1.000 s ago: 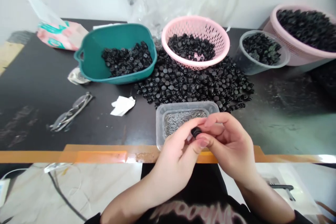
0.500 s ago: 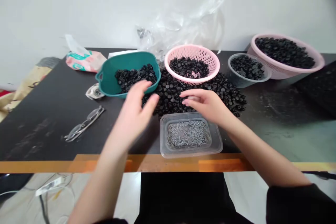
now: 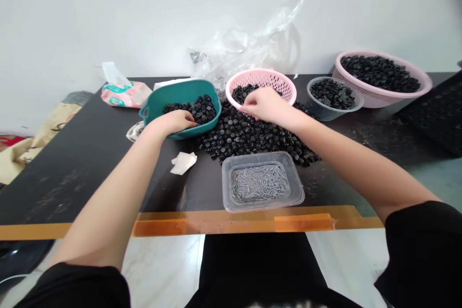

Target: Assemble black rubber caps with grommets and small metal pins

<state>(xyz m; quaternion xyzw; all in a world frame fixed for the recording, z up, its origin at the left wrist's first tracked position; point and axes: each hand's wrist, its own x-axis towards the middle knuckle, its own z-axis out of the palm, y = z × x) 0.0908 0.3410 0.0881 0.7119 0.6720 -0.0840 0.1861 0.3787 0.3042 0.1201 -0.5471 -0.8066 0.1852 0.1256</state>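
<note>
Basin (image 3: 158,100), one, left hand (image 3: 178,121) inside, two baskets (image 3: 262,76), right hand (image 3: 263,104) near one

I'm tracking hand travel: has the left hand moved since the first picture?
Yes: judged against the clear tray, the left hand has moved forward and left, into the teal tub.

Loose, short black sleeves (image 3: 422,250) go with black clothing (image 3: 256,267) bearing a blurred pale print (image 3: 285,304).
</note>
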